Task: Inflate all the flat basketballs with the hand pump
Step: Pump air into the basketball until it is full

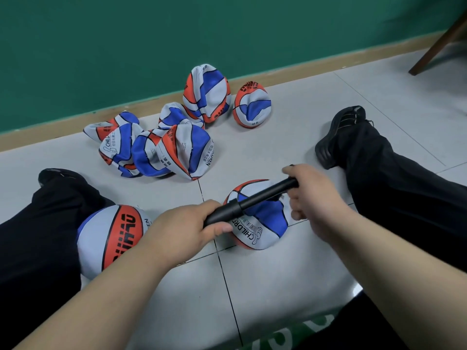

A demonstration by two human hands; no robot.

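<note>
We're down on the floor with both hands on the hand pump. Our left hand is curled round one end of it and our right hand is wrapped round the other. The black tube lies slantwise across a flat basketball, which sits on the tiles just in front of us, between our left leg and right leg. The needle is hidden, so we can't tell whether it is in the valve.

One round, firm-looking ball rests against the left leg, and that one looks done. Beyond it, near the green wall, lies a heap of crumpled balls.

So we judge it's early in the job: second ball, at or just before pumping. Next we need the needle seated straight in the valve and the ball kept from rolling. Then it's steady strokes until the dents fill out.
</note>
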